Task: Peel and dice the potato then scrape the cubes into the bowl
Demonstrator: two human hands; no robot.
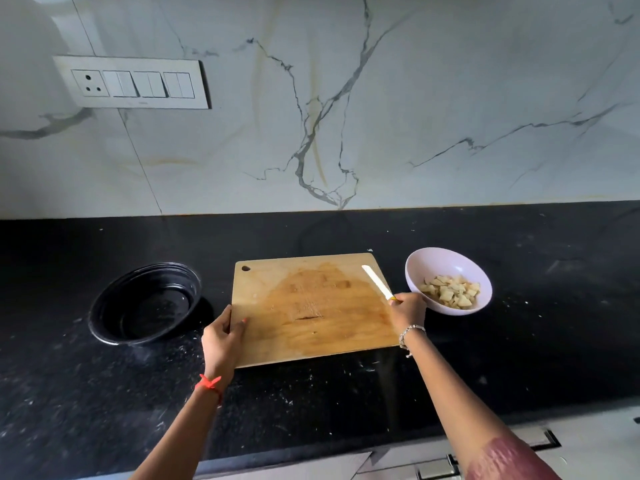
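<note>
Head view, right hand (408,308): curled round the handle of a white-bladed knife (377,281), whose blade lies out over the board's right side.
Left hand (221,337): grips the left edge of the wooden cutting board (311,323), thumb on top.
Board: mid-table, damp-stained, with no potato visible on it. It looks stiff and fairly light, best held by a side edge as now.
Potato cubes (450,292): piled in the white bowl (446,263), just beside the board's right edge towards the table's back edge. They are probably firm, light, wet and slippery with starch.
Bowl: likely light and liable to slide on the polished table (519,358). Take hold at the rim or cup the wall.
Black dish (114,296): left of the board.
Progress: the scrape appears done.
</note>
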